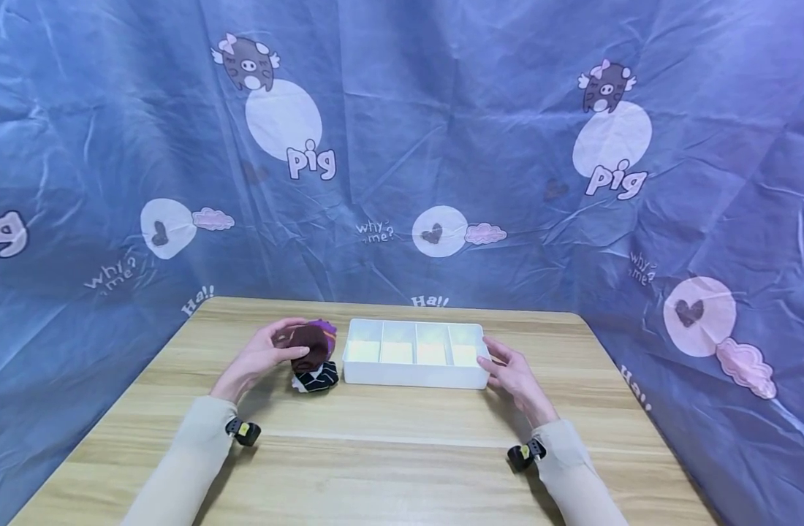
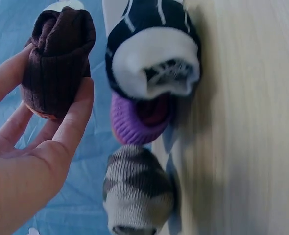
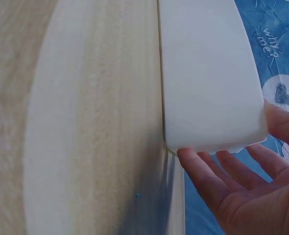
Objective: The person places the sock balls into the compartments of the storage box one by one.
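My left hand (image 1: 260, 358) pinches a rolled dark brown sock (image 2: 56, 63) between thumb and fingers, raised over the other socks. Under and beside it are a black sock with white lines and a white cuff (image 2: 154, 54), a purple sock (image 2: 137, 120) and a grey-and-dark patterned sock (image 2: 138, 188). In the head view the patterned sock is hidden. A white box (image 1: 415, 375) with several compartments stands to the right of the socks. My right hand (image 1: 515, 374) holds its right end, thumb over the rim and fingertips against the outer end wall (image 3: 218, 144).
The wooden table (image 1: 389, 460) reaches back to a blue patterned cloth (image 1: 389, 168) hanging behind and on both sides. A black wrist camera (image 1: 244, 431) sits on the left sleeve and another camera (image 1: 525, 456) on the right.
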The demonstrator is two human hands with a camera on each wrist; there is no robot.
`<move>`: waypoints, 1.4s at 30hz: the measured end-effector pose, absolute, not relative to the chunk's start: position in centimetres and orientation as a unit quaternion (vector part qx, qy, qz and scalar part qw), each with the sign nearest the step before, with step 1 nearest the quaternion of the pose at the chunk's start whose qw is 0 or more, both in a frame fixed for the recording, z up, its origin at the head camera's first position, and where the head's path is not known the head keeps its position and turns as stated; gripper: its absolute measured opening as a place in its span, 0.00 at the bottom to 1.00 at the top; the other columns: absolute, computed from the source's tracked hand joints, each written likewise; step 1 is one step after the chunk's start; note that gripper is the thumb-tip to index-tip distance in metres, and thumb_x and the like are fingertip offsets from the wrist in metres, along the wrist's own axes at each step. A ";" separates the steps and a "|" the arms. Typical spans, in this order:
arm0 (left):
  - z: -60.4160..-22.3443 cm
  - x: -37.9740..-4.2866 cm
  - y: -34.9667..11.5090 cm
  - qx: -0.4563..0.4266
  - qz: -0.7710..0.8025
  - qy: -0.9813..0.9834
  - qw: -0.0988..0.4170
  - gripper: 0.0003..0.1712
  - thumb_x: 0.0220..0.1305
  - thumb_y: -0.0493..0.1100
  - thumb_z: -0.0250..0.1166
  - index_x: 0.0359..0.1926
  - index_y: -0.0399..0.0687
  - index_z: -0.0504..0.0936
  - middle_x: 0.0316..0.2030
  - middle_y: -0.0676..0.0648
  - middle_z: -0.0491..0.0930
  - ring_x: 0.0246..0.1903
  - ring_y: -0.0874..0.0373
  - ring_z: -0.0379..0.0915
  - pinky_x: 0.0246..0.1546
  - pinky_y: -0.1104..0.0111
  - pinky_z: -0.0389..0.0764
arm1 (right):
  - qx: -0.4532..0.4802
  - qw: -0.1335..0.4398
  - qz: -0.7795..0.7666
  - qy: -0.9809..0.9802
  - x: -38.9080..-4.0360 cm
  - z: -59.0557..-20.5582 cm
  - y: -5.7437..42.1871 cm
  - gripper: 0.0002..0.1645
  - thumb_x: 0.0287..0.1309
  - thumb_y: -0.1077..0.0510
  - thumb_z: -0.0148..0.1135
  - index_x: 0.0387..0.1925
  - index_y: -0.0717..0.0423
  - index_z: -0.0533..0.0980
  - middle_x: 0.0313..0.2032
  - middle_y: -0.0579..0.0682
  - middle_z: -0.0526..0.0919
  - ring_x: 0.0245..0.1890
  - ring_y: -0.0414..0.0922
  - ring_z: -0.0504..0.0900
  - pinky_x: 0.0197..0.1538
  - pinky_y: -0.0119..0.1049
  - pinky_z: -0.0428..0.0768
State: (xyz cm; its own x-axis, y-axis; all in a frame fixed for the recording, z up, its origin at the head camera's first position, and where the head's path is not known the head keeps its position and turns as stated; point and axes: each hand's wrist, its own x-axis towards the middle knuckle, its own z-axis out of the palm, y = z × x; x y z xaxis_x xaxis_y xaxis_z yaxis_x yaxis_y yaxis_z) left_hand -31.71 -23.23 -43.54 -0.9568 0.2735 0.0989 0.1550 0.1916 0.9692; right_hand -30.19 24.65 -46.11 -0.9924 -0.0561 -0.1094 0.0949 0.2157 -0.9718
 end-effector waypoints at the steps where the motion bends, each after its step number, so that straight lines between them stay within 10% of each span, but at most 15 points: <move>1: -43.5 -31.8 -23.0 0.137 0.618 0.773 0.047 0.39 0.56 0.37 0.71 0.68 0.38 0.66 0.62 0.31 0.70 0.54 0.53 0.76 0.52 0.73 0.78 | 0.012 0.060 -0.627 0.776 -30.2 -46.1 24.6 0.39 0.68 0.58 0.58 0.75 0.56 0.54 0.74 0.64 0.55 0.65 0.58 0.70 0.57 0.42 0.80; 23: -43.5 -34.9 -16.8 0.095 0.640 0.762 -0.010 0.37 0.57 0.38 0.72 0.66 0.37 0.69 0.61 0.35 0.74 0.59 0.48 0.72 0.48 0.80 0.74 | 0.010 0.062 -0.630 0.774 -30.6 -45.5 24.7 0.40 0.68 0.58 0.58 0.75 0.55 0.53 0.74 0.63 0.53 0.66 0.59 0.68 0.59 0.44 0.79; 42: -43.8 -36.3 -12.4 0.108 0.501 0.858 -0.024 0.35 0.50 0.43 0.75 0.61 0.43 0.77 0.54 0.41 0.81 0.51 0.48 0.78 0.53 0.58 0.79 | 0.015 0.063 -0.628 0.775 -30.2 -46.0 24.6 0.40 0.68 0.58 0.58 0.75 0.56 0.53 0.74 0.64 0.54 0.65 0.59 0.70 0.57 0.42 0.80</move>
State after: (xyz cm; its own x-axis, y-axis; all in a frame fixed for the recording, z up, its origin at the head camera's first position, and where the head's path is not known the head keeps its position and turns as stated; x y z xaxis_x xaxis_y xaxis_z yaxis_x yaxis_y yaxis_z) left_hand -36.28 -12.45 -43.76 -0.9753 0.1619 0.1500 0.2102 0.4749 0.8546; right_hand -30.23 24.58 -45.97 -0.9916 -0.0564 -0.1167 0.1025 0.2104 -0.9722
